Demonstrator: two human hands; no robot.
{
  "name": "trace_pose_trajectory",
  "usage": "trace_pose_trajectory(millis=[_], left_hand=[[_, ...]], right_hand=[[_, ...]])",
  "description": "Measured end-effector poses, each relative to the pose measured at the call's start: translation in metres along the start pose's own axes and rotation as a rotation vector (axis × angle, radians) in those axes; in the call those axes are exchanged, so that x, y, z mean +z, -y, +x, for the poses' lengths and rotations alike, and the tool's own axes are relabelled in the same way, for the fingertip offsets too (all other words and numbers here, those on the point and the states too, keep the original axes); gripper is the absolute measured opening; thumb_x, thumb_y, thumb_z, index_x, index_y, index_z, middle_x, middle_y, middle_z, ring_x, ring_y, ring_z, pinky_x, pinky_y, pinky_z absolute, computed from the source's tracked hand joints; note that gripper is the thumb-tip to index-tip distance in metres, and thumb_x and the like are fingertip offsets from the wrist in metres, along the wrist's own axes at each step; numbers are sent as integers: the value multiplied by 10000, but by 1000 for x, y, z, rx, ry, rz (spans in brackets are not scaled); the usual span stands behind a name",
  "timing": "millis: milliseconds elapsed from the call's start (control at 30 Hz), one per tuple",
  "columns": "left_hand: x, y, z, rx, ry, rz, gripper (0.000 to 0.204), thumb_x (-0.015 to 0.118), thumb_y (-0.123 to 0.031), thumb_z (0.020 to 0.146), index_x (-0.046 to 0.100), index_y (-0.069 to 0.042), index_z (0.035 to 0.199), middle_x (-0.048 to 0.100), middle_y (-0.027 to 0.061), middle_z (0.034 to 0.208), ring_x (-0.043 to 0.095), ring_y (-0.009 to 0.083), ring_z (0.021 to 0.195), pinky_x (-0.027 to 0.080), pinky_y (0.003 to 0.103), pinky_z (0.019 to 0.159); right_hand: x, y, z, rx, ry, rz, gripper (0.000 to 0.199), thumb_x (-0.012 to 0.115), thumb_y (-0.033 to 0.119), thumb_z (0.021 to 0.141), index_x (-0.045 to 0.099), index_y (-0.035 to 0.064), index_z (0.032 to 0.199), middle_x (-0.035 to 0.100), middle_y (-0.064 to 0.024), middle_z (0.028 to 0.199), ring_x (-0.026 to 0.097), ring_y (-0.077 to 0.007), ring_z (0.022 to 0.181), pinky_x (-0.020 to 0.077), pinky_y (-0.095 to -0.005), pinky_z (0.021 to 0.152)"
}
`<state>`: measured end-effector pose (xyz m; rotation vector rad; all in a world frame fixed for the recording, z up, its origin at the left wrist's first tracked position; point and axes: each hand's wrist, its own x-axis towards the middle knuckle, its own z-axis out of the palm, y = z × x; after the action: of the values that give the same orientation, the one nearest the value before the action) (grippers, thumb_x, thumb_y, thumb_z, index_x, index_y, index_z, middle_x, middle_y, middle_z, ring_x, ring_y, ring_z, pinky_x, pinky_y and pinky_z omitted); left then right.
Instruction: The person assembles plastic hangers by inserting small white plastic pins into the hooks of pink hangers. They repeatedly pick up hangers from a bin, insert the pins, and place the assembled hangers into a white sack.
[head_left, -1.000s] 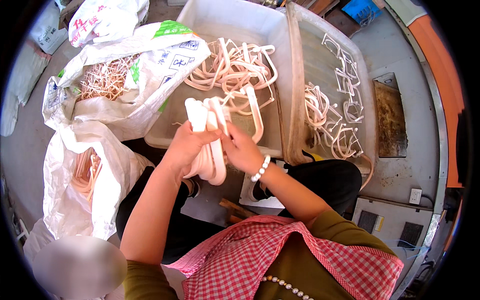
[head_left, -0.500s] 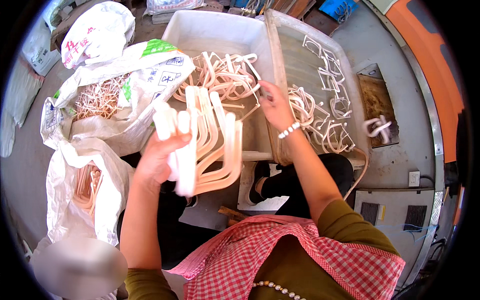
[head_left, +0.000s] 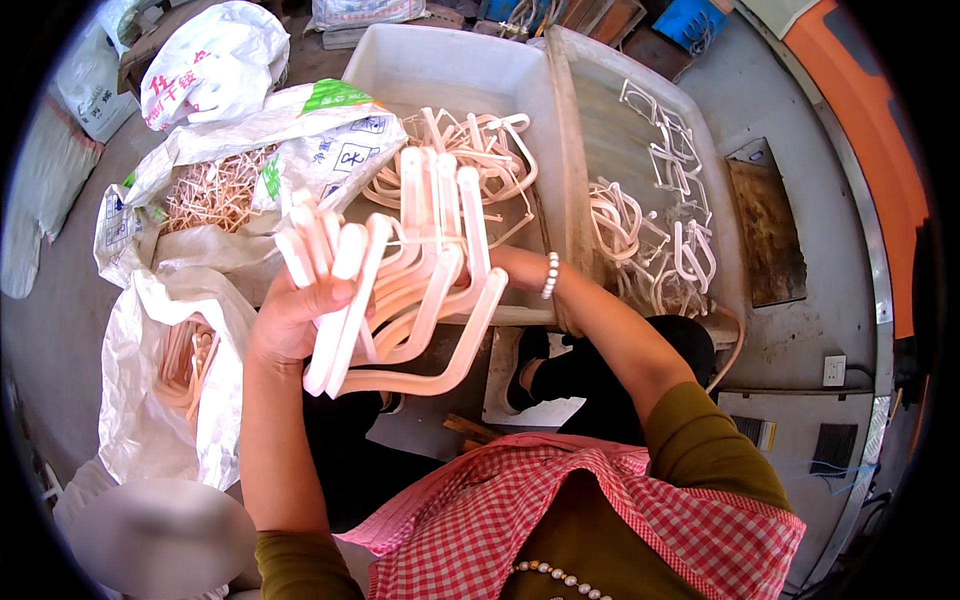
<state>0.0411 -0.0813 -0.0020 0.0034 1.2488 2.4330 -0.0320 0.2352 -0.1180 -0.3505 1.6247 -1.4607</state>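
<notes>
A fanned bundle of pale pink, U-shaped plastic handles [head_left: 473, 335] is gripped in my left hand [head_left: 280, 325], its thumb pressed across the outer ones. My right hand [head_left: 522, 270], with a beaded bracelet at the wrist, reaches in behind the bundle's right side. Its fingers are hidden by the handles, so whether they hold anything does not show. Beyond the bundle, more pink handles [head_left: 510, 170] lie tangled in the left white tub [head_left: 440, 58].
Another tub [head_left: 568, 130] on the right holds water and loose handles [head_left: 694, 252]. At left, one sack [head_left: 330, 150] contains thin pink scraps [head_left: 215, 190], another sack [head_left: 125, 400] stacked handles [head_left: 183, 360]. A grey machine with an opening [head_left: 768, 230] stands at right.
My right hand has moved from the pile's edge, back and left, to behind the bundle. A blurred piece at the machine opening is gone from there; a handle piece now shows in the right tub.
</notes>
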Motion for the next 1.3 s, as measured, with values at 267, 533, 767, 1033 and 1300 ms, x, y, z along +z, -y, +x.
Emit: trace_pose_trajectory(millis=[267, 533, 767, 1033, 1300], left_hand=[[1, -4, -1, -26, -41, 130, 592, 776, -125, 664, 508, 0, 1177, 597, 60, 921, 591, 162, 834, 480, 288, 763], [8, 46, 28, -170, -133, 359, 414, 725, -50, 736, 547, 20, 1104, 613, 53, 916, 586, 122, 811, 473, 274, 730], [33, 44, 49, -27, -287, 321, 368, 712, -34, 766, 531, 14, 1082, 622, 81, 924, 611, 154, 787, 496, 313, 700], [40, 52, 48, -7, -186, 0, 348, 713, -74, 797, 537, -15, 1091, 622, 67, 956, 608, 155, 848, 499, 309, 752], [48, 59, 45, -44, -134, -134, 381, 680, -109, 832, 529, -20, 1170, 612, 88, 1047, 612, 194, 925, 502, 351, 803]], right_hand=[[-53, 97, -65, 50, -233, -235, 243, 567, 245, 931, 617, 33, 1041, 592, 15, 701, 573, -82, 628, 489, -239, 640], [-26, 142, -92, -222, -801, -1408, 207, 591, 289, 894, 593, 96, 969, 639, -85, 739, 636, -226, 680, 496, -357, 607], [-84, 75, -59, 261, -1221, -1236, 278, 549, 297, 891, 587, 42, 994, 651, -206, 902, 646, -350, 777, 505, -434, 613], [47, 105, -37, -123, -677, 95, 203, 585, 254, 918, 601, 58, 969, 613, -14, 741, 580, -74, 629, 496, -218, 562], [112, 74, 12, -503, -700, 277, 485, 439, 324, 988, 446, -30, 1319, 488, -122, 1300, 459, -173, 1191, 370, -287, 989]])
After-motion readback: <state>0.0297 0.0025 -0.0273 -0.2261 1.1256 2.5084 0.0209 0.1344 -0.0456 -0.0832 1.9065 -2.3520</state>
